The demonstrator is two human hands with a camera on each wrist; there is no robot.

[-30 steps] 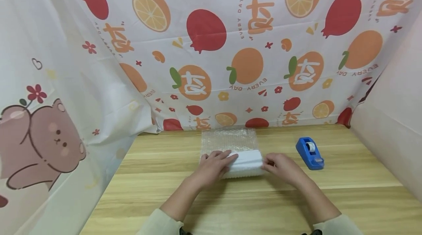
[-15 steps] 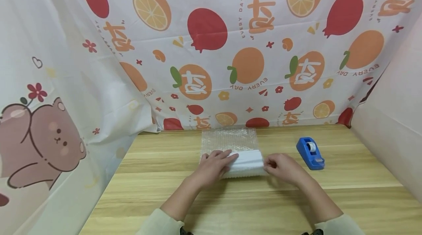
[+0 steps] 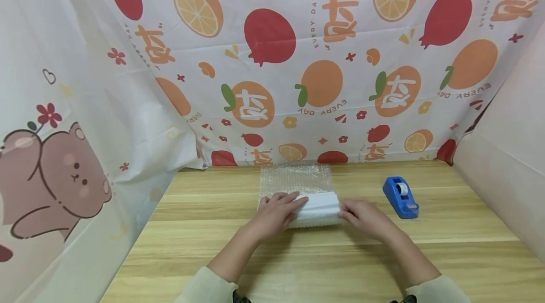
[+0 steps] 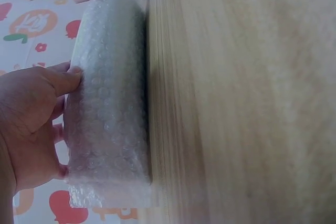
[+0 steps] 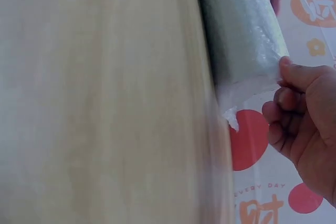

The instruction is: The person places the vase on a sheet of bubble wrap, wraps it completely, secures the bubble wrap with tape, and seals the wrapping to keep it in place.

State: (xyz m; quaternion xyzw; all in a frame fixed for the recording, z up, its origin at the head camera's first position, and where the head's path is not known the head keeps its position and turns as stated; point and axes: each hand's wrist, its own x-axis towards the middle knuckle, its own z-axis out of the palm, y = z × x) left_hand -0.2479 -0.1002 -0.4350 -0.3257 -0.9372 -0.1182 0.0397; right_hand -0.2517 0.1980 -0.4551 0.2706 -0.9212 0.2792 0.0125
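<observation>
A sheet of bubble wrap [image 3: 296, 179] lies on the table, its near part turned up against the front of a white, long thing [image 3: 321, 200] whose kind I cannot tell. With fingers spread over the top and thumb on the near face, my left hand [image 3: 272, 217] holds the bubble wrap against the white thing at its left end. At the right end my right hand [image 3: 366, 218] pinches the wrap's edge between thumb and forefinger, the other fingers curled. The left wrist view shows the wrapped near face [image 4: 107, 98] and its loose end flap [image 4: 86, 193].
A blue tape dispenser [image 3: 401, 198] with a roll of clear tape stands right of my right hand. The wooden table [image 3: 204, 227] meets a fruit-printed cloth [image 3: 315, 57] at the back. More cloth hangs at the left and right sides.
My right hand shifts slightly at the wrap's right edge, out and back. The left hand stays in place. The head view tilts a little.
</observation>
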